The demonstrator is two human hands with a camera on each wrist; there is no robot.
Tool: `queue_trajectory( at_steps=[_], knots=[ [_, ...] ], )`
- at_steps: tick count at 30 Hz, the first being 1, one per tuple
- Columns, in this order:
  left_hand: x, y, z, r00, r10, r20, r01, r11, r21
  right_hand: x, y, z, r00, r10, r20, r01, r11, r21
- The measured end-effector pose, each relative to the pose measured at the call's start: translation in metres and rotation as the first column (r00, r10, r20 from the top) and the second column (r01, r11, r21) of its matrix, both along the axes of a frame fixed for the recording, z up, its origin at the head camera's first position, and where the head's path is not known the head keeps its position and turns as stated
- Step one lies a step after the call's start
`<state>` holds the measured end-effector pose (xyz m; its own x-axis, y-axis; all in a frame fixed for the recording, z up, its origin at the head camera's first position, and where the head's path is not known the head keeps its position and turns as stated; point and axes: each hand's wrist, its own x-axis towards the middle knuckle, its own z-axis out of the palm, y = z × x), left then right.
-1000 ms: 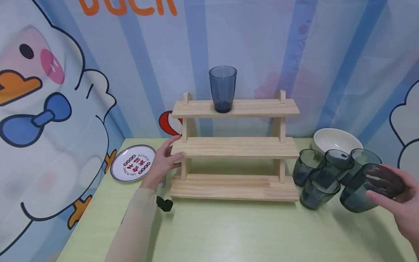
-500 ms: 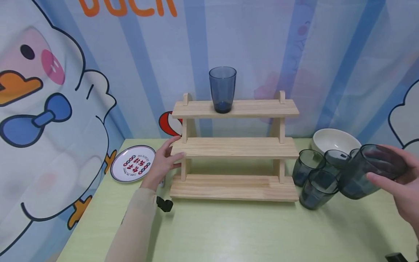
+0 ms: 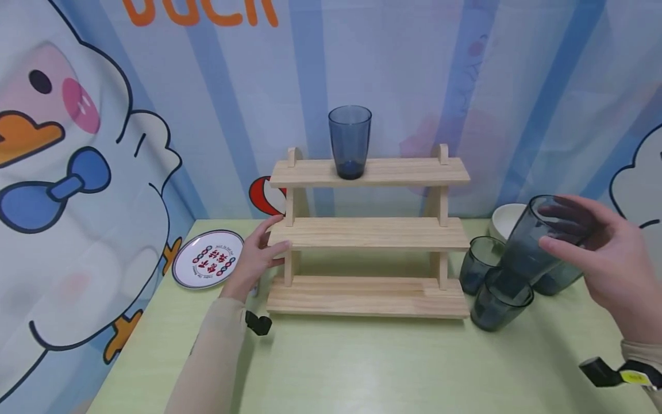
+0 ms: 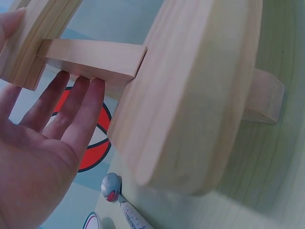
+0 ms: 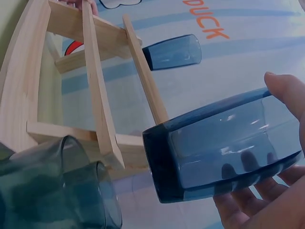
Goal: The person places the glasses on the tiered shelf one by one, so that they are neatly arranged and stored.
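Note:
My right hand [image 3: 615, 259] grips a blue-grey glass tumbler [image 3: 540, 236] near its rim, thumb on the near side and fingers on the far side. The tumbler tilts, its base pointing down and left above other glasses. A three-tier wooden shelf [image 3: 369, 233] stands mid-table. At its left end my left hand [image 3: 253, 256] holds the middle tier: the thumb lies on the board, and in the left wrist view the fingers [image 4: 88, 102] touch the upright from below. Another tumbler [image 3: 350, 141] stands upright on the top tier.
Right of the shelf stand more tumblers, a near one [image 3: 496, 307] and one behind it [image 3: 477, 267], partly hidden. A white bowl [image 3: 503, 221] sits behind them. On the left lies a white plate [image 3: 183, 253] with red print; a spoon [image 4: 111, 187] lies near the shelf's left end.
My right hand has lifted the tumbler and carried it up and left, over the standing glasses, where it now covers part of the bowl. The left hand has stayed on the shelf.

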<state>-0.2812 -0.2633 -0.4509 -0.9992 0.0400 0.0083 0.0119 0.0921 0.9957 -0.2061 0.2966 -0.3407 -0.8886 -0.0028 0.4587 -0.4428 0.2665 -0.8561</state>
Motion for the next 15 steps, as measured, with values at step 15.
queue_trajectory(
  at_steps=[15],
  knots=[
    [0.001,-0.001,0.0,1.0,0.005,0.012,-0.005,1.0,0.0,-0.036,-0.06,0.036,0.985,0.065,0.161,-0.08,0.993,0.09]
  ],
)
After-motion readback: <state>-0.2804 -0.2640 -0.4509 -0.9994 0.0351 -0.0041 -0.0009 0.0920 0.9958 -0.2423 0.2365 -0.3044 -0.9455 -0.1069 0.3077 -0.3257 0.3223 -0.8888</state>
